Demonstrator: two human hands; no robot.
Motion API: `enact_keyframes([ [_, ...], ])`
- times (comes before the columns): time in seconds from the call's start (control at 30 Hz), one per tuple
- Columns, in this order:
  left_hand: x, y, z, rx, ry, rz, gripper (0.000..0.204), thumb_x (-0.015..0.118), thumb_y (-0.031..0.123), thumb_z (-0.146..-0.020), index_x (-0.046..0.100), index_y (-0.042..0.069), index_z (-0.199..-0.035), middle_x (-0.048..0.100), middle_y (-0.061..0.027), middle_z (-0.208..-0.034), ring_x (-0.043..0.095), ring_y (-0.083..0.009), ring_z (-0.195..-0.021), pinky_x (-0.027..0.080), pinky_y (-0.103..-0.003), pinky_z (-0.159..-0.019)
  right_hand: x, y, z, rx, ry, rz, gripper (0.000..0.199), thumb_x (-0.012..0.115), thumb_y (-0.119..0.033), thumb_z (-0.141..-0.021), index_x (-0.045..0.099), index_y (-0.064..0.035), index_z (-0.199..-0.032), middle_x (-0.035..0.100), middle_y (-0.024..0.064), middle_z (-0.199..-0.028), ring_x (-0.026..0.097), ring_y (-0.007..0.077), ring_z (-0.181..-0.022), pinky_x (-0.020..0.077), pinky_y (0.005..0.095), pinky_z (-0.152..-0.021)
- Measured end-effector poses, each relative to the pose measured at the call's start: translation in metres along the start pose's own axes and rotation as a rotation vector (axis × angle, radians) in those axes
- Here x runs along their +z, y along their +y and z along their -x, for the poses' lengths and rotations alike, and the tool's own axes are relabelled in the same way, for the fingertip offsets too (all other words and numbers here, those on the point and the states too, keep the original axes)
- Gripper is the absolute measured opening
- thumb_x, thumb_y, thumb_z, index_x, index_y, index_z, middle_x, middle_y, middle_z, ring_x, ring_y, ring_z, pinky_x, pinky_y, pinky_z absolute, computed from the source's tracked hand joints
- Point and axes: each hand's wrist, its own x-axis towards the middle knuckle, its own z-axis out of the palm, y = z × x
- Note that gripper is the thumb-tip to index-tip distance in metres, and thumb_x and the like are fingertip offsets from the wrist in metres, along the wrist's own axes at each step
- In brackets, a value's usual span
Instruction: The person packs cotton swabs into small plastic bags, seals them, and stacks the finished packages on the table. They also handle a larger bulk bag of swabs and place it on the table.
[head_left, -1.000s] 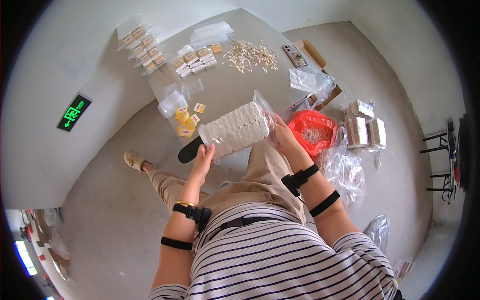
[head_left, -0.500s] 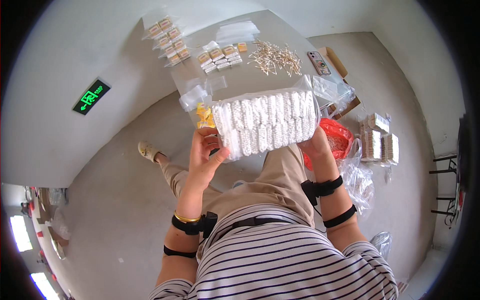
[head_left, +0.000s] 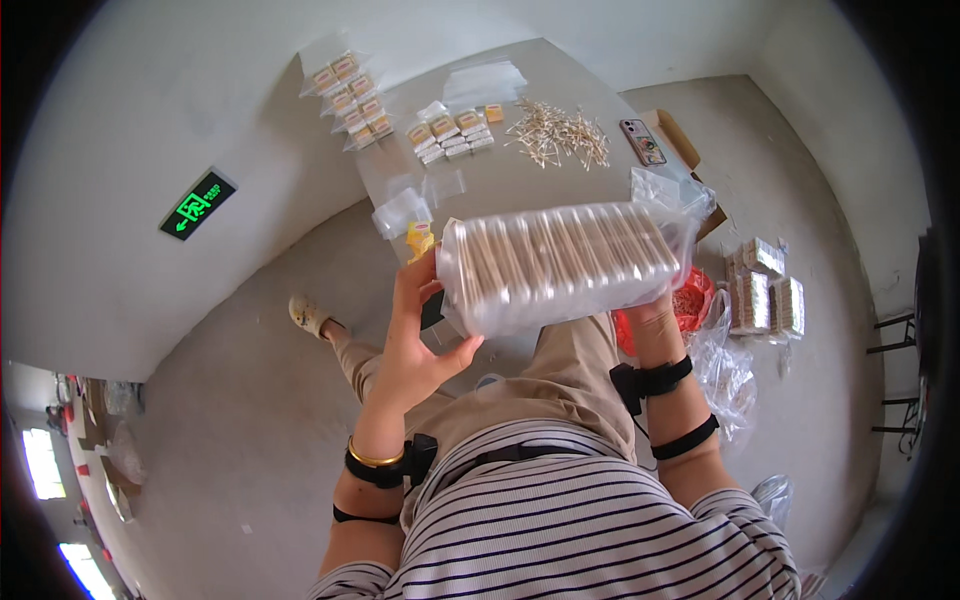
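The clear plastic bag of cotton swabs (head_left: 555, 258) is held up in front of the person's lap, over the near edge of the grey table (head_left: 490, 188), its long side running left to right and its right end slightly farther from the body. Wooden sticks show through the film, packed in a row of bundles, and loose film bunches at the right end. The left hand (head_left: 412, 340) grips the left end, fingers bent around the far side and thumb against the near corner. The right hand (head_left: 652, 312) is under the right end, touching it; its fingers are hidden behind the bag, so how far they close cannot be told. Just beyond the left hand lie yellow cards (head_left: 419, 239). Farther off on the table, from left to right, are card-topped swab packs (head_left: 450, 140), a loose heap of cotton swabs (head_left: 560, 136) and a smartphone (head_left: 642, 142), with flat clear sleeves (head_left: 483, 82) at the far side. Near the right hand is a red plastic bag (head_left: 690, 303); farther right, stacked swab bundles (head_left: 750, 300) stand on the floor.
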Motion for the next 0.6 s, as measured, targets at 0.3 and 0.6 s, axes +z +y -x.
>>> enact_keyframes([
  [0.3,0.0,0.0,0.01,0.022,0.025,-0.098,0.085,0.085,0.006,-0.067,0.047,0.007,-0.143,0.045,-0.0136,-0.14,0.044,-0.0298,-0.134,0.04,-0.039,-0.109,0.06,-0.005,-0.023,-0.141,-0.25,0.007,0.025,0.062,-0.015,-0.097,0.058,-0.0083,-0.121,0.063,0.0086,-0.121,0.062,0.0264,-0.117,0.0501,0.043,-0.107],
  [0.6,-0.002,-0.009,0.002,-0.229,0.183,0.337,0.067,0.08,0.014,-0.083,0.048,0.0,-0.14,0.062,-0.0082,-0.129,0.06,-0.0137,-0.105,0.046,-0.03,-0.094,0.013,0.015,-0.02,0.18,0.145,-0.067,0.03,0.048,-0.017,-0.102,0.064,0.0009,-0.12,0.071,0.0153,-0.116,0.071,0.0275,-0.103,0.0572,0.0462,-0.094],
])
